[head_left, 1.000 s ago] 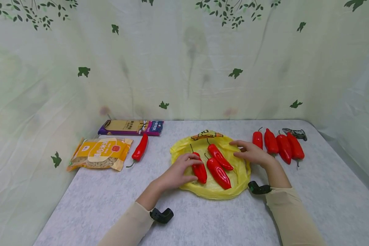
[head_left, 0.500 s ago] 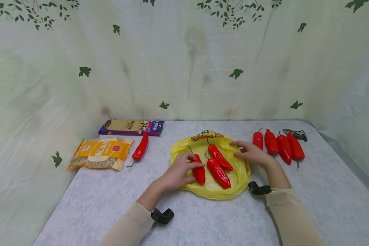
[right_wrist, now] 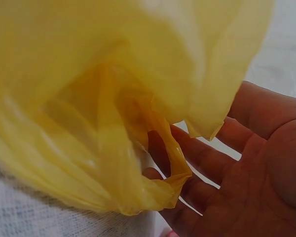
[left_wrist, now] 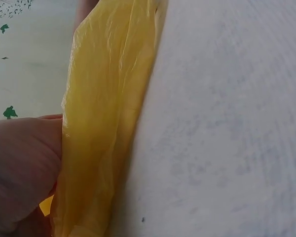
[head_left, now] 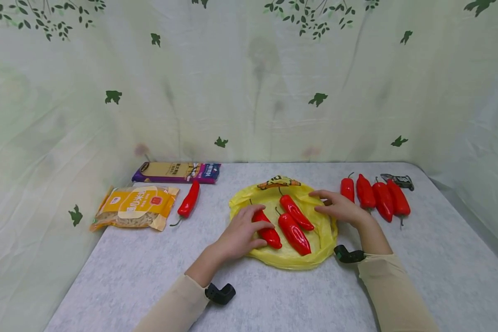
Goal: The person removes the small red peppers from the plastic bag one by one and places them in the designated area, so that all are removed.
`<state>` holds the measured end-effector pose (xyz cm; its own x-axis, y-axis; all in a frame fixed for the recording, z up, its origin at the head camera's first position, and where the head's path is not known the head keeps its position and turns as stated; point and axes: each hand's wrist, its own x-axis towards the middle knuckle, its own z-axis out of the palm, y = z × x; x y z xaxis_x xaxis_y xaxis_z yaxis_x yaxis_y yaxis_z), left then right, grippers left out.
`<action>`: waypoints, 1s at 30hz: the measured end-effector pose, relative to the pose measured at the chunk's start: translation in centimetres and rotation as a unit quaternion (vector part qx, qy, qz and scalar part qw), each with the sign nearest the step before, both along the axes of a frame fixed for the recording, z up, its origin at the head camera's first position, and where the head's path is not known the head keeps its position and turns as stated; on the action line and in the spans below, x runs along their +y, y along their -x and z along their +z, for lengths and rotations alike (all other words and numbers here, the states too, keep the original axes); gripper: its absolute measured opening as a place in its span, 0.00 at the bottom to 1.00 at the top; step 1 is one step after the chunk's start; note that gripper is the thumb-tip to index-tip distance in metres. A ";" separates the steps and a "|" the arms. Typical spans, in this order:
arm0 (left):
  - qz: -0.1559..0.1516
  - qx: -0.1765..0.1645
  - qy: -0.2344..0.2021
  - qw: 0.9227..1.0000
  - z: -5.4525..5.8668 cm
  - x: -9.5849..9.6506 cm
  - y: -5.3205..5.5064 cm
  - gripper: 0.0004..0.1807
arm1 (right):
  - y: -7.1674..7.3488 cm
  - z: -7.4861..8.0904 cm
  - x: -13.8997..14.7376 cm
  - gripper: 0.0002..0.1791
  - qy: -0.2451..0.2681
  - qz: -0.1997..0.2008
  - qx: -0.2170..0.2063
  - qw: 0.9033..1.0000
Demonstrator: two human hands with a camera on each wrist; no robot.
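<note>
The left hand [head_left: 238, 234] lies over the leftmost red pepper [head_left: 270, 236] inside the yellow plastic bag [head_left: 290, 264] at centre; whether its fingers grip the pepper cannot be confirmed. The right hand [head_left: 341, 206], released, extends relaxed fingers against the bag's right side. Two other red peppers [head_left: 294, 234] lie between the hands.

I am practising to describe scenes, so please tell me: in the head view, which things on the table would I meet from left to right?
Orange food packet → single red pepper → yellow bag → row of four red peppers.
</note>
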<state>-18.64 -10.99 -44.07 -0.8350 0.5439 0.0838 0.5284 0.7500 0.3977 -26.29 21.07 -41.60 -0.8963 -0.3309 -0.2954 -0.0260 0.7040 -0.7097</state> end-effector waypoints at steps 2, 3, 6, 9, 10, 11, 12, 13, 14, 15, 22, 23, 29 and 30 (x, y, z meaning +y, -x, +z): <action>-0.005 -0.005 0.001 1.000 0.0 0.0 -0.1 0.23 | 0.0 0.0 0.0 0.34 0.000 0.003 0.002 1.000; -0.006 -0.009 0.001 1.000 0.0 -0.1 -0.1 0.23 | 0.0 0.0 0.0 0.34 0.000 0.003 0.003 1.000; -0.012 -0.011 -0.002 1.000 0.0 -0.1 -0.1 0.22 | 0.1 0.0 0.0 0.33 0.000 0.005 0.005 1.000; -0.015 -0.002 -0.004 1.000 0.0 0.0 -0.1 0.20 | 0.0 0.0 0.0 0.33 0.000 0.005 0.006 1.000; -0.015 -0.002 -0.004 1.000 0.0 0.0 -0.1 0.20 | 0.0 0.0 0.0 0.33 0.000 0.005 0.006 1.000; -0.014 0.000 -0.005 1.000 0.0 0.0 -0.1 0.19 | 0.0 0.0 0.0 0.33 -0.001 0.004 0.006 1.000; -0.014 0.002 -0.005 1.000 0.0 0.0 -0.1 0.19 | 0.0 0.0 0.0 0.33 0.000 0.004 0.006 1.000; -0.012 0.002 -0.007 1.000 0.0 0.0 -0.1 0.18 | 0.1 -0.1 0.0 0.33 0.000 0.004 0.006 1.000; -0.010 0.004 -0.009 1.000 0.0 0.0 -0.1 0.18 | 0.1 -0.1 0.1 0.33 0.001 0.004 0.005 1.000; -0.009 0.007 -0.013 1.000 0.0 0.0 -0.1 0.18 | 0.1 -0.1 0.1 0.33 0.001 0.003 0.005 1.000; -0.005 0.022 -0.055 0.998 0.5 0.0 0.0 0.16 | 0.1 -0.2 0.2 0.33 0.002 0.004 0.009 1.000; -0.005 0.020 -0.063 0.998 0.6 0.0 0.0 0.16 | 0.1 -0.2 0.2 0.33 0.002 0.004 0.009 1.000; -0.003 -0.002 -0.132 0.991 1.5 0.2 -0.2 0.17 | 0.1 -0.2 0.2 0.33 0.001 0.003 0.009 1.000; -0.001 -0.006 -0.144 0.990 1.7 0.2 -0.2 0.17 | 0.1 -0.2 0.2 0.32 0.001 0.003 0.009 1.000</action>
